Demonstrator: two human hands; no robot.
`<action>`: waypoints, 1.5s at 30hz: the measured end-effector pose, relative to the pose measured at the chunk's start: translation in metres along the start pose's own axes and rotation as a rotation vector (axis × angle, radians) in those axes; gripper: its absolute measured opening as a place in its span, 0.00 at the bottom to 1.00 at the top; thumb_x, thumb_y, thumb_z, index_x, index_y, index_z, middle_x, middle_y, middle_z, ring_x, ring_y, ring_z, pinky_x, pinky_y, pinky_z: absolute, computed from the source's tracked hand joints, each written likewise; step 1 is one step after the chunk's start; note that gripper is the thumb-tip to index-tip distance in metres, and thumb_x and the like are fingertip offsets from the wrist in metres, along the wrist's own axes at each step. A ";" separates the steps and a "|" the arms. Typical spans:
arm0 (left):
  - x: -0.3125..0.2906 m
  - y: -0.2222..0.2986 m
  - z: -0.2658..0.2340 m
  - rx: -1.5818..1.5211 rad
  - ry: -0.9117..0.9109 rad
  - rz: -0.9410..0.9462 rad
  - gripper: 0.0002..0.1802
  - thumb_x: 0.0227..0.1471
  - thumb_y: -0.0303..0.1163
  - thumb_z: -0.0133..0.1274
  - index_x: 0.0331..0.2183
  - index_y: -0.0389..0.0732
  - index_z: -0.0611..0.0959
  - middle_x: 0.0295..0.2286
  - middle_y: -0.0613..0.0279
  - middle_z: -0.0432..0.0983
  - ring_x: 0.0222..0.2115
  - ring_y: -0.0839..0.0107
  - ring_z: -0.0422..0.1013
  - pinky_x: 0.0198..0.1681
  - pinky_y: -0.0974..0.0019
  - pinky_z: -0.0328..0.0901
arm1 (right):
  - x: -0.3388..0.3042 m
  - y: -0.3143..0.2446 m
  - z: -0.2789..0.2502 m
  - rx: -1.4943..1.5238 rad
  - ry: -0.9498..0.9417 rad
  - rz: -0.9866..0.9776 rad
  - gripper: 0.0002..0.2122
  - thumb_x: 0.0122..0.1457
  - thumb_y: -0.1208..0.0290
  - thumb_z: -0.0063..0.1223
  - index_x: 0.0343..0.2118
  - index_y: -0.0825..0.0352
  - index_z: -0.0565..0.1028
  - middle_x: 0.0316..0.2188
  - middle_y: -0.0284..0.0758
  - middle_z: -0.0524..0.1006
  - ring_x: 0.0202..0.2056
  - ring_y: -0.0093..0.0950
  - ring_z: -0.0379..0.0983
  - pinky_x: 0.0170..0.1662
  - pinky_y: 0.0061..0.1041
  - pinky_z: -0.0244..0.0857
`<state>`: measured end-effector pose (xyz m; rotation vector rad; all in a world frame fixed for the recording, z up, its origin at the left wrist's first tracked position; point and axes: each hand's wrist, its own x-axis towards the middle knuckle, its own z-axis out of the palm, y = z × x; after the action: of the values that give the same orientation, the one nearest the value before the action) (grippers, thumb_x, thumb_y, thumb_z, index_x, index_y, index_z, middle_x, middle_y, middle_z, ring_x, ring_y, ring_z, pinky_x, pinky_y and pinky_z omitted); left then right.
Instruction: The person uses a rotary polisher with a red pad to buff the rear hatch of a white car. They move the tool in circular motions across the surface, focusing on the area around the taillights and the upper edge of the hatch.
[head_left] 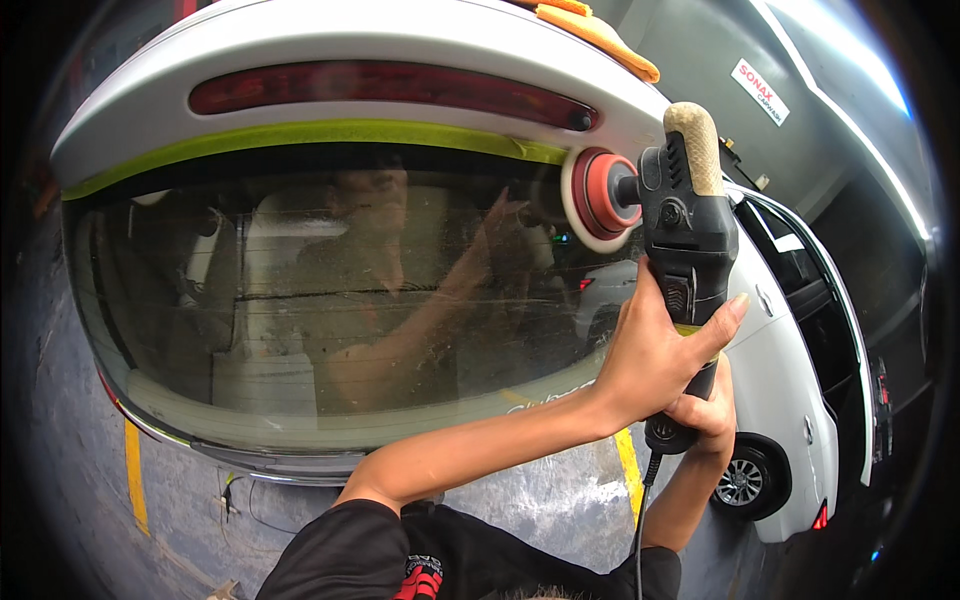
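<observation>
A black electric polisher (690, 235) is held upright in both my hands, its head end wrapped in tan material. My left hand (655, 345) closes around its body just below the switch, thumb lying along the far side. Lower down, my right hand (712, 405) grips the rear end of the handle. The polisher's round pad (575, 205), pale with a red backing, stands edge-on at the upper right corner of a car's rear window (420, 340). Whether it spins, I cannot tell. Yellow-green masking tape (330, 133) runs along the top of the glass.
A red brake light (390, 90) sits in the white spoiler above the glass, and an orange cloth (600, 42) lies on top. The power cord (643, 510) hangs down past my body. Another white car (790, 400) stands at right.
</observation>
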<state>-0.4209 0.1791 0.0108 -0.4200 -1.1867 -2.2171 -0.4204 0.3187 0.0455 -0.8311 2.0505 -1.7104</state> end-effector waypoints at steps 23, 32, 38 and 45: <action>-0.006 0.022 -0.009 -0.007 0.011 0.053 0.42 0.60 0.47 0.70 0.59 0.30 0.66 0.40 0.47 0.82 0.39 0.59 0.82 0.46 0.56 0.75 | 0.006 -0.011 0.024 -0.027 0.051 -0.081 0.29 0.43 0.67 0.68 0.50 0.78 0.78 0.37 0.36 0.84 0.38 0.26 0.81 0.42 0.26 0.73; -0.002 0.003 -0.007 0.075 -0.028 -0.034 0.43 0.59 0.48 0.70 0.58 0.28 0.65 0.38 0.44 0.83 0.37 0.56 0.84 0.44 0.55 0.75 | -0.002 0.013 0.007 -0.010 0.109 0.086 0.42 0.36 0.63 0.69 0.59 0.77 0.72 0.46 0.37 0.82 0.45 0.28 0.81 0.51 0.28 0.74; -0.008 0.021 -0.013 0.060 0.034 0.047 0.44 0.59 0.47 0.71 0.59 0.28 0.65 0.38 0.48 0.82 0.37 0.60 0.82 0.44 0.57 0.75 | 0.008 -0.001 0.018 0.010 0.001 -0.069 0.35 0.42 0.67 0.70 0.56 0.78 0.76 0.44 0.37 0.83 0.45 0.28 0.81 0.50 0.28 0.73; -0.011 0.034 -0.013 -0.025 0.088 0.083 0.45 0.59 0.47 0.71 0.60 0.28 0.63 0.38 0.50 0.81 0.38 0.62 0.81 0.43 0.58 0.75 | 0.015 -0.024 0.030 -0.013 -0.035 -0.072 0.43 0.40 0.69 0.71 0.63 0.78 0.71 0.53 0.41 0.80 0.53 0.32 0.79 0.58 0.32 0.70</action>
<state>-0.3907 0.1570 0.0196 -0.3715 -1.0778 -2.1584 -0.4086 0.2839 0.0635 -0.9434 2.0336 -1.7096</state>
